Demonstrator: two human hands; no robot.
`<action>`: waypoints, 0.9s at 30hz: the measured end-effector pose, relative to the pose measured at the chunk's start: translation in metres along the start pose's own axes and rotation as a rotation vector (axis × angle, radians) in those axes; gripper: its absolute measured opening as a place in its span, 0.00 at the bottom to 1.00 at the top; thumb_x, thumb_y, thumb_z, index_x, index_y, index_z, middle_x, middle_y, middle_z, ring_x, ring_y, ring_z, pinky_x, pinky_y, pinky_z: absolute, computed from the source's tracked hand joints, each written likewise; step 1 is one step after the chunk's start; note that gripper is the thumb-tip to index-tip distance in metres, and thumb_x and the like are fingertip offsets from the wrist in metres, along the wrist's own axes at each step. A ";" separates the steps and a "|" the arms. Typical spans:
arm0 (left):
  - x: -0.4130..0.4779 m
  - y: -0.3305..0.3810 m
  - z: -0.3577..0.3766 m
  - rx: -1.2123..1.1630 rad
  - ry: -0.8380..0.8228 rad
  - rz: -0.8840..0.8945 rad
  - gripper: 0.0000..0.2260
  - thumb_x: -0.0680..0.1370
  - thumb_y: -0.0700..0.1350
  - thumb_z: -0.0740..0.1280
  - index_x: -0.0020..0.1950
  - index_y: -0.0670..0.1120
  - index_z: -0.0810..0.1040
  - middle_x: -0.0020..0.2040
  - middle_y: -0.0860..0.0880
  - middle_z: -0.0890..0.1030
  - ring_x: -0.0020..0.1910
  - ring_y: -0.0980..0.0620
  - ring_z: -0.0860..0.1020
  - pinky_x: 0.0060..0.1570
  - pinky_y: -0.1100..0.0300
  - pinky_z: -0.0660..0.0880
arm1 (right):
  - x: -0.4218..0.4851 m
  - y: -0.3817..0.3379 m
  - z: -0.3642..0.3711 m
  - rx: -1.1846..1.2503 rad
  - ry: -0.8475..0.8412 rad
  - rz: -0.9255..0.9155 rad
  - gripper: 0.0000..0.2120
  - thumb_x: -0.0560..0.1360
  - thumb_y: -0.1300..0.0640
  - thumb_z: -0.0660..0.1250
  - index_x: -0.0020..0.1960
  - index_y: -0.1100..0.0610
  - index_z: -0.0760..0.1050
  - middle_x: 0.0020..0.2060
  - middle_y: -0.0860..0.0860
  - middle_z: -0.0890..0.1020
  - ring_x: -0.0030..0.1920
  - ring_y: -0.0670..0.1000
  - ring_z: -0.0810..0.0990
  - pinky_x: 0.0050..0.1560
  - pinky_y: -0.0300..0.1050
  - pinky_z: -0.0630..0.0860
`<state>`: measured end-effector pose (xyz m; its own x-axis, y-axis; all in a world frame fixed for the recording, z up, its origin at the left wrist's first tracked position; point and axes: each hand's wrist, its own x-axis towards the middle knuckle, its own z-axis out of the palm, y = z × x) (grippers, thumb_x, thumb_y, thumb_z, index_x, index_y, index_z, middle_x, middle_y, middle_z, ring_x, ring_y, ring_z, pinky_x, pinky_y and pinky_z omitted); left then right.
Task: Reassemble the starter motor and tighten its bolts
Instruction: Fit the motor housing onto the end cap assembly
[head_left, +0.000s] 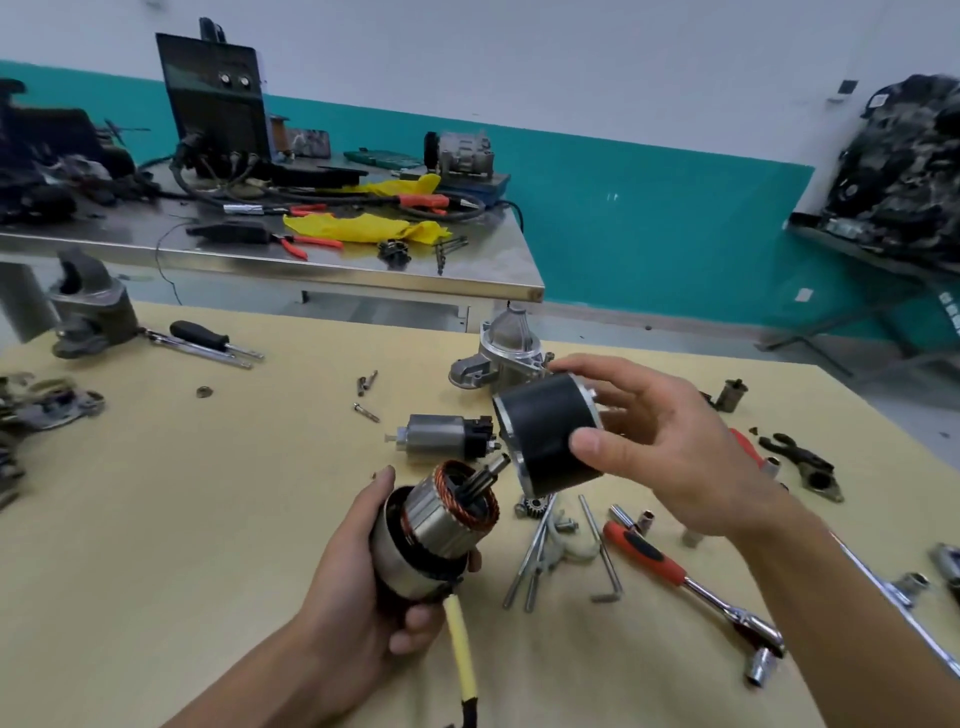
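Head cam: left hand (353, 597) has its fingers wrapped round the copper-wound steel armature (441, 525), held above the tan table (208, 519). Just up-right of the armature, right hand (675, 452) has thumb and fingers clamped on the black cylindrical motor casing (545, 431). Silver solenoid (441, 435) lies just behind the armature, red-handled ratchet (675, 566) to its right.

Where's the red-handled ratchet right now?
In the head view, the red-handled ratchet lies on the table at lower right, just right of the hex key.
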<state>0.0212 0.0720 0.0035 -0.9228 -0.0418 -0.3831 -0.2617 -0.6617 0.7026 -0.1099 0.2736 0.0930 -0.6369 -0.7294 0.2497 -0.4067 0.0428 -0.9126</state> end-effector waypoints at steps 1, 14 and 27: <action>-0.001 0.000 0.000 0.017 -0.002 -0.010 0.28 0.73 0.68 0.59 0.46 0.46 0.86 0.41 0.38 0.81 0.18 0.50 0.65 0.18 0.69 0.58 | -0.001 -0.003 -0.002 -0.019 -0.027 -0.007 0.27 0.67 0.47 0.75 0.65 0.43 0.76 0.59 0.47 0.82 0.57 0.55 0.83 0.51 0.50 0.82; -0.002 -0.001 -0.001 0.091 -0.033 -0.133 0.28 0.76 0.68 0.56 0.45 0.46 0.84 0.43 0.36 0.81 0.17 0.51 0.66 0.17 0.69 0.60 | -0.006 -0.023 0.006 -0.540 -0.208 -0.119 0.31 0.68 0.43 0.76 0.68 0.34 0.69 0.63 0.37 0.77 0.62 0.47 0.78 0.60 0.47 0.76; -0.004 0.000 -0.002 0.144 -0.125 -0.160 0.33 0.77 0.70 0.53 0.53 0.45 0.85 0.43 0.37 0.82 0.19 0.52 0.69 0.16 0.67 0.64 | -0.003 -0.016 0.033 -0.607 -0.326 -0.176 0.29 0.71 0.46 0.76 0.70 0.41 0.72 0.67 0.31 0.72 0.68 0.35 0.70 0.58 0.32 0.72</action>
<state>0.0258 0.0707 0.0034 -0.8919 0.1540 -0.4253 -0.4367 -0.5382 0.7209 -0.0802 0.2522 0.0959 -0.3383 -0.9236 0.1804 -0.8391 0.2092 -0.5020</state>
